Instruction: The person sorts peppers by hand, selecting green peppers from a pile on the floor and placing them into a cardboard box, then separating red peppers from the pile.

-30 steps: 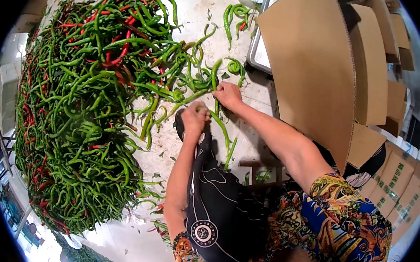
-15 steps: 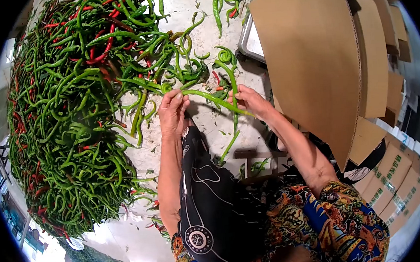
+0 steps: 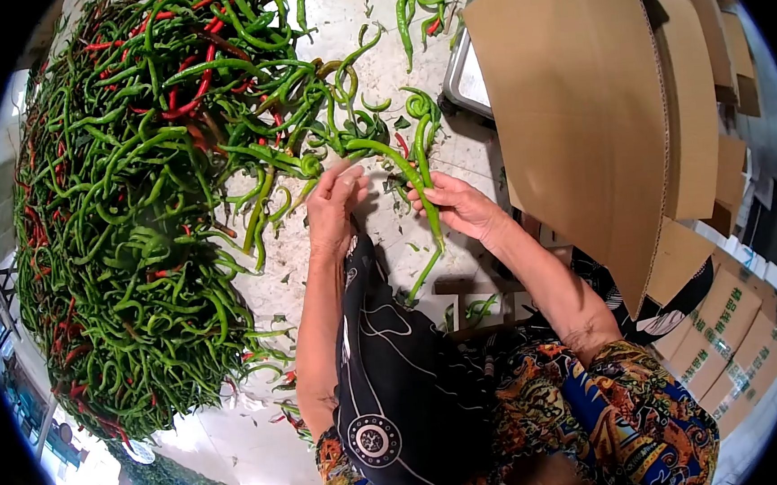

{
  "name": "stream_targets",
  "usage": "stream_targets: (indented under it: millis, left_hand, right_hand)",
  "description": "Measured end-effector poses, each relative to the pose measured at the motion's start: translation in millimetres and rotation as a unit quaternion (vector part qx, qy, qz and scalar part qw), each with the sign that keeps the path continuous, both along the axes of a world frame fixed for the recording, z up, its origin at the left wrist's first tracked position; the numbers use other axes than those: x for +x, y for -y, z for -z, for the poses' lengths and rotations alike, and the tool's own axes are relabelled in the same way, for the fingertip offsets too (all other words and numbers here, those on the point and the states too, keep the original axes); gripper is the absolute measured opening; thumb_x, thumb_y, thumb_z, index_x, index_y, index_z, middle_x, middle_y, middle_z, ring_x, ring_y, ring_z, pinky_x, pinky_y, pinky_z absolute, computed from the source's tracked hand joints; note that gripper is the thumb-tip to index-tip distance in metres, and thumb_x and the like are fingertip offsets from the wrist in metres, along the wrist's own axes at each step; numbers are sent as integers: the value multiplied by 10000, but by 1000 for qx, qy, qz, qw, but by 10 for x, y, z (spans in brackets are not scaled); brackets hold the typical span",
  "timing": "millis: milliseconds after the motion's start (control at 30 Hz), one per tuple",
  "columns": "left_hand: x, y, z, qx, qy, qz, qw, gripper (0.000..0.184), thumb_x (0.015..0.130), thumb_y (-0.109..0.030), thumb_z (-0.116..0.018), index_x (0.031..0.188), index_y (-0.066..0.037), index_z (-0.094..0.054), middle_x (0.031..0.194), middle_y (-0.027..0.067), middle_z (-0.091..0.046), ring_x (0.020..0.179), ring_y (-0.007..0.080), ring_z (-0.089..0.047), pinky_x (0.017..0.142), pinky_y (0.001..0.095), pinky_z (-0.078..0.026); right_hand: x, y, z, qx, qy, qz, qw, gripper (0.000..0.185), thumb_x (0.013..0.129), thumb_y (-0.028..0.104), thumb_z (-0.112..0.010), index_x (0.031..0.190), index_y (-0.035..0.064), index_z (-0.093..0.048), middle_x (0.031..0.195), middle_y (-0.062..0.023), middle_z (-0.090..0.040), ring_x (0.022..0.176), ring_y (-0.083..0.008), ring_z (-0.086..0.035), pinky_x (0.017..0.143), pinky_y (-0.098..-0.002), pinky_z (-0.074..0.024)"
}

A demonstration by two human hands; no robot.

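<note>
My right hand (image 3: 460, 206) is closed around two long green chili peppers. One green chili pepper (image 3: 388, 152) arches out to the left, and the other green chili pepper (image 3: 421, 145) points up and away, near a curled pepper. Their lower ends hang below my fingers. My left hand (image 3: 338, 196) is a short way to the left, fingers loosely bent and a little blurred, with no pepper visible in it. Just beyond it are loose green peppers (image 3: 265, 154) at the edge of the big pepper pile (image 3: 153, 232).
A large cardboard box flap (image 3: 569, 113) stands at my right, beside a metal-rimmed tray (image 3: 467, 70). Stacked printed cartons (image 3: 728, 336) are at the lower right. Several green peppers (image 3: 422, 10) lie at the back of the white surface (image 3: 345, 2).
My left hand has let go of the arched pepper and drawn slightly back from it. That pepper now lies alongside the other one in my right hand, its lower end swung downward.
</note>
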State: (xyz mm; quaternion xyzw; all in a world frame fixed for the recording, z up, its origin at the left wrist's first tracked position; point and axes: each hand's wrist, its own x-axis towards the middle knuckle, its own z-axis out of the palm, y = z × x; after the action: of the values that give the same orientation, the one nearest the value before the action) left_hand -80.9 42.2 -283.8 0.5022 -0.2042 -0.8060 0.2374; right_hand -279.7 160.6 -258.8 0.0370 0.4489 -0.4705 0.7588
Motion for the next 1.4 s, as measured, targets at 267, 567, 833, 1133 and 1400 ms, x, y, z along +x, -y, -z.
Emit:
stream_targets:
  millis: [267,567,833,1133,1400]
  left_hand:
    - [-194,-92,-41,24,-78,129,988,311,876,-171,-656,1137,-15,-588,1016,76,-652,915,140,-616,810,272,-489]
    - [-138,-92,26,87,-137,83,983,259,911,-144,-590,1124,4,-590,1001,93,-650,944,210,-644,876,341,-506]
    - [-233,-45,15,-278,125,307,902,260,856,-158,-631,1058,5,-646,883,124,-670,789,195,-626,739,289,-484]
    - [-276,145,397,-585,396,282,649,596,702,60,-614,1273,5,-453,1219,323,-449,1062,467,-492,927,472,-432]
    - [-201,156,355,-511,349,212,756,212,831,-75,-575,1033,-41,-632,860,204,-605,761,398,-593,696,462,-483]
  right_hand:
    - [212,103,-81,-26,-140,-76,987,360,895,126,-635,1217,-6,-541,1122,-76,-625,1000,-121,-603,917,-271,-469]
    - [168,89,52,-21,58,-24,998,421,985,230,-495,1302,-45,-463,1216,-147,-580,1114,-250,-587,972,-337,-463]
    - [278,0,12,27,-88,-29,995,328,932,143,-570,1237,34,-520,952,-28,-583,835,-109,-566,800,-255,-482]
    - [8,-231,510,139,-376,-20,916,170,896,124,-572,1035,30,-543,817,-39,-569,708,-115,-533,623,-266,-453]
    - [-28,-369,619,208,-558,-180,783,284,819,135,-652,1052,11,-548,899,-139,-596,804,-241,-561,757,-357,-461]
